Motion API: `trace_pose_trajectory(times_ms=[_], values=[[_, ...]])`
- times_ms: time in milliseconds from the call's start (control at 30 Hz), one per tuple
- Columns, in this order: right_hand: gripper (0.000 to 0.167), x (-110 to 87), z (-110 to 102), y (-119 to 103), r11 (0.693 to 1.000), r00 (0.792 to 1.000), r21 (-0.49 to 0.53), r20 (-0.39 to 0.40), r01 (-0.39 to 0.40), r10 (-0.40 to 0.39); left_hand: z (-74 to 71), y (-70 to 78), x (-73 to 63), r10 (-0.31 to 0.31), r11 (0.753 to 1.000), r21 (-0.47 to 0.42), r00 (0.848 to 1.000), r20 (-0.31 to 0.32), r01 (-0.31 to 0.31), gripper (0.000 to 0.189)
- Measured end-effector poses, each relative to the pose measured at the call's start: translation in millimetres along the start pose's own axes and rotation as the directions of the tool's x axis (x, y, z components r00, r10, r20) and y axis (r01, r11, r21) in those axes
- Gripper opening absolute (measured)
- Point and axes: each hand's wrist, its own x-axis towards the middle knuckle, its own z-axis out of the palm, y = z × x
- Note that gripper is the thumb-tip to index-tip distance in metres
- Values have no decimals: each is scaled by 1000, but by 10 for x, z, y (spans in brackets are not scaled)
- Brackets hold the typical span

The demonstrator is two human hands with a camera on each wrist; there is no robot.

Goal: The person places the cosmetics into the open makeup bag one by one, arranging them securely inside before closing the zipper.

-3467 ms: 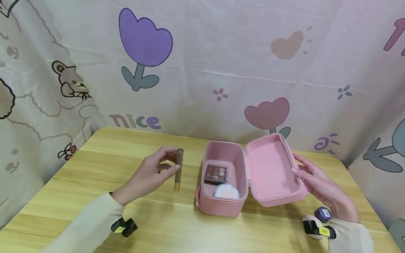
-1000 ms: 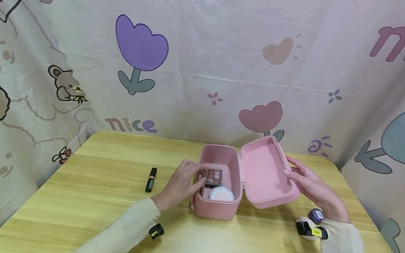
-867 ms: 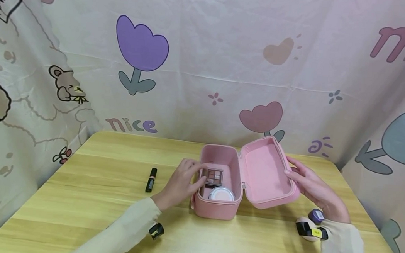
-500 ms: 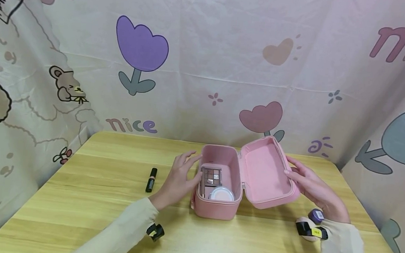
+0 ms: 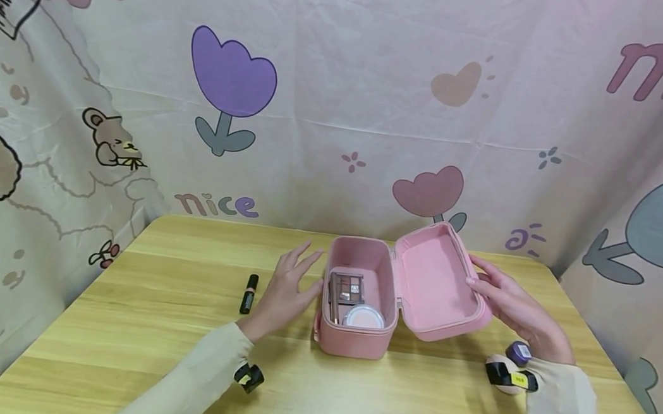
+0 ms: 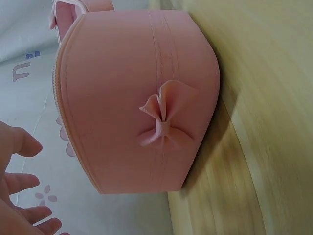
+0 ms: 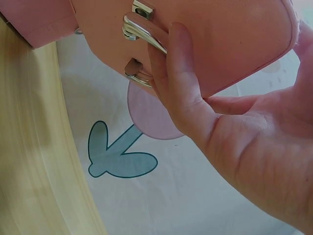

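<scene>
1. Spreads the fingers of the left grip (image 5: pixel 280 292) apart, just beside the pink case (image 5: pixel 353 344) at its 9 o'clock; cannot tell whether touching its wall.
2. Clamps the right grip (image 5: pixel 513 303) on the lid (image 5: pixel 438 277) at its 3 o'clock edge, with thumb at the rim and fingers against the outer face.
3. Holds the lid open and tilted, out at the case's 3 o'clock.
4. Has an eyeshadow palette (image 5: pixel 350 288) inside the case, with a slim brown tube (image 5: pixel 334 303) at its 9 o'clock and a round compact (image 5: pixel 364 317) at its 5 o'clock.
5. Has a black tube (image 5: pixel 249 294) lying on the counter (image 5: pixel 131 321), near the left grip at its 9 o'clock.
6. Has a purple jar (image 5: pixel 519 353) and a pale round item (image 5: pixel 504 359), partly hidden by a wrist strap (image 5: pixel 511 377), at the case's 4 o'clock.
7. Faces a printed cloth (image 5: pixel 321 181) at 12 o'clock, beyond the counter.
</scene>
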Motion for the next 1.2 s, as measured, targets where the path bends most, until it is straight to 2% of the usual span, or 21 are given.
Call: trace_pose_trajectory(times_ms=[233, 500, 700, 900, 1033, 1200], values=[[68, 1, -1, 11, 999, 1000, 43, 17, 24, -25, -35, -63, -5, -13, 1000, 14, 1000, 8, 12, 57], [67, 2, -4, 11, 999, 1000, 32, 16, 26, -27, -85, -147, -29, -8, 1000, 13, 1000, 31, 7, 67], [67, -2, -3, 5, 1000, 1000, 18, 6, 13, -13, -91, -266, -82, -5, 1000, 9, 999, 34, 4, 64], [68, -2, 5, 6, 1000, 1000, 26, 7, 6, -6, -59, -356, -144, -47, 999, 14, 998, 50, 46, 61], [68, -5, 6, 4, 1000, 1000, 21, 3, 3, -3, -72, -410, -136, -71, 997, -15, 997, 16, 71, 59], [67, -8, 3, -4, 1000, 1000, 14, -6, -3, 3, -135, -485, -112, -101, 993, -59, 993, -63, 98, 57]])
